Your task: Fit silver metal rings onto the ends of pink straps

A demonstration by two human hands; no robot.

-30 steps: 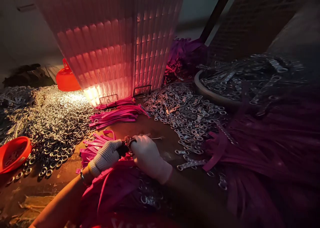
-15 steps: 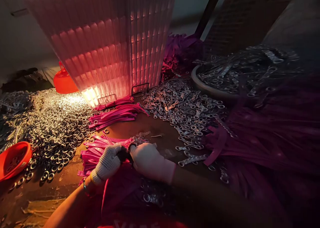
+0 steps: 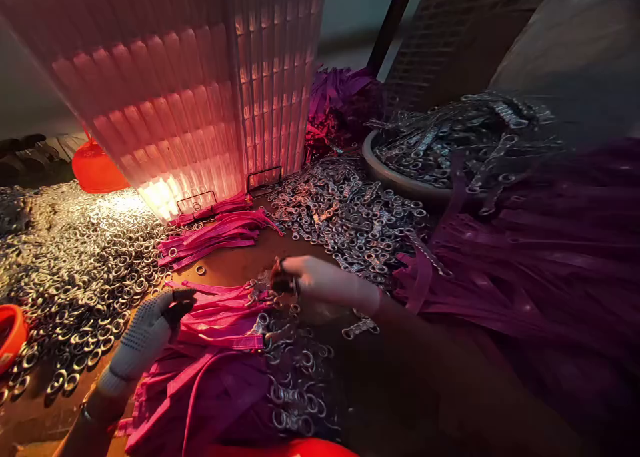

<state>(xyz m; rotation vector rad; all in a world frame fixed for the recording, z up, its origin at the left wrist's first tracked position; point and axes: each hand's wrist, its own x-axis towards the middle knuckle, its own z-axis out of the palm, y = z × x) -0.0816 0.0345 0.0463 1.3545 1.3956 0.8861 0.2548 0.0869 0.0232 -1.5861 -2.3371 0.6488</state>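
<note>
Ribbed translucent basket (image 3: 200, 97) upright at back, glowing pink. Orange funnel (image 3: 95, 170) left of it. Grey basin (image 3: 395, 177) heaped with metal clasps, right. Dark mesh crate (image 3: 450, 43) behind basin. Orange bowl (image 3: 7, 333) at left edge.

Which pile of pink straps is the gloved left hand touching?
The left hand rests on the near pile of pink straps, spread between both hands. The other bundle lies farther back, by the ribbed lit panel, untouched.

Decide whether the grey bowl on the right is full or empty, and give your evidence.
Full. The grey bowl is heaped above its rim with metal buckles.
</note>
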